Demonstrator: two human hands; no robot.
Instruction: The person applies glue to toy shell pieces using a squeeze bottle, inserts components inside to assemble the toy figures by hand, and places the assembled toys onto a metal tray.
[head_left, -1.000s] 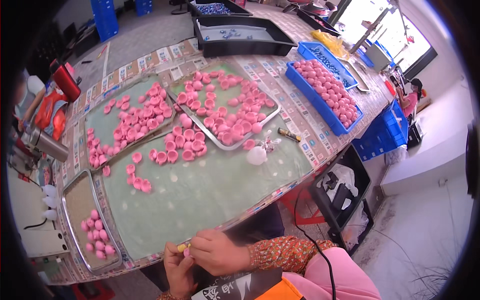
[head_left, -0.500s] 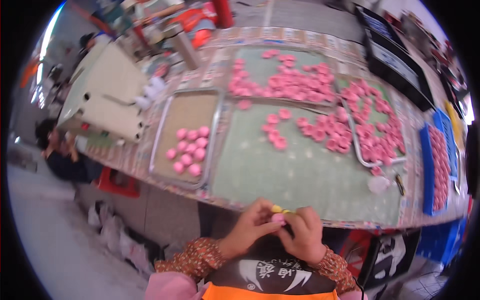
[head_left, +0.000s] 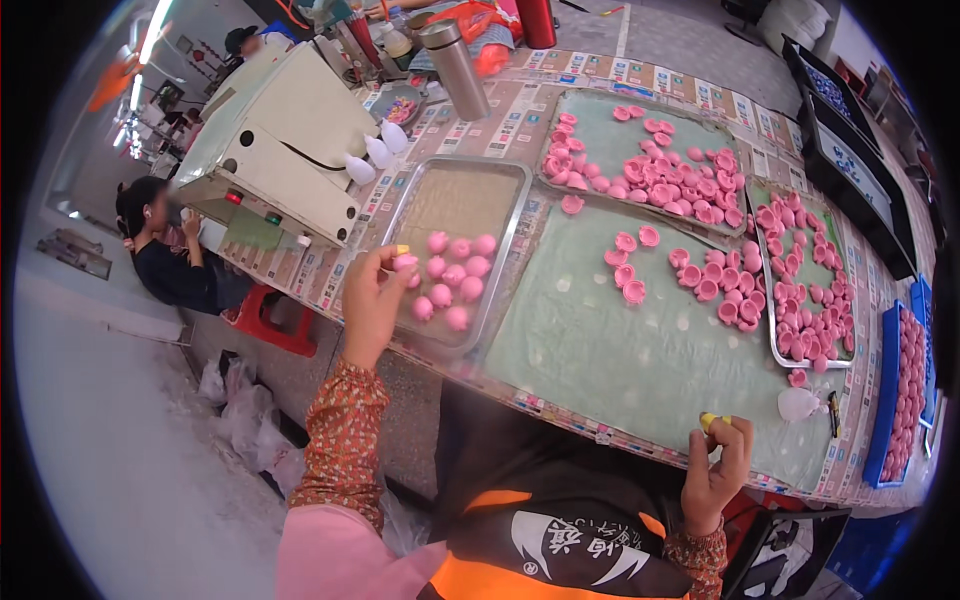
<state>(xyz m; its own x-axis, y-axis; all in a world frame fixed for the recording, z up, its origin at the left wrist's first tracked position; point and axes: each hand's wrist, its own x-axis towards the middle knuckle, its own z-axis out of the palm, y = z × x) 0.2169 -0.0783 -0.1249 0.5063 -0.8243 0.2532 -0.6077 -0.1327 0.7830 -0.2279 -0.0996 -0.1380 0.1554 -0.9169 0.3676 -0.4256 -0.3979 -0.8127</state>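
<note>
Over the near left part of a metal-rimmed tray [head_left: 519, 200], my left hand [head_left: 370, 305] is closed on a small pink ball [head_left: 404, 263], pinched at the fingertips. Several more pink balls [head_left: 454, 275] lie on the tray's brownish lining. At the table's front edge, on the right, my right hand [head_left: 718, 465] is empty, its thumb and fingers apart. Yellow covers sit on a fingertip of each hand. Pink hollow cup-like pieces [head_left: 633, 291] lie on the green cloth [head_left: 570, 330] beyond my hands.
Two trays of pink pieces [head_left: 690, 185] [head_left: 800, 290] stand farther back. A white bulb-shaped bottle [head_left: 798, 403] and a small black tool [head_left: 833, 414] lie at right, near a blue crate [head_left: 893, 400]. A cream machine box [head_left: 270, 140] and a steel flask [head_left: 455, 70] stand at left. A person [head_left: 165, 245] sits beyond.
My hands have parted from in front of my body. The left has carried a pink ball to the tray, while the right has moved right and opened. The view has shifted too.
</note>
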